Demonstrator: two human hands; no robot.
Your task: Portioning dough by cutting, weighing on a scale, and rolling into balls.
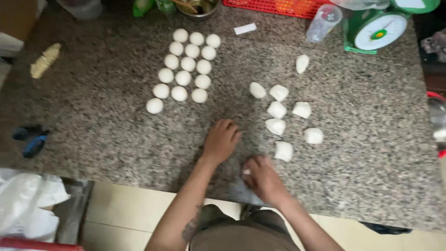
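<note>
My left hand lies cupped, palm down, on the speckled granite counter; anything under it is hidden. My right hand is curled near the front edge, and a bit of white dough shows at its fingers. Just beyond it lies a rough dough piece, one of several uneven cut pieces scattered at centre right. Several smooth round dough balls stand in neat rows at the back left.
A green kitchen scale and a clear plastic cup stand at the back right, beside a red basket. A metal bowl sits at the back. A pale dough scrap and a blue object lie left.
</note>
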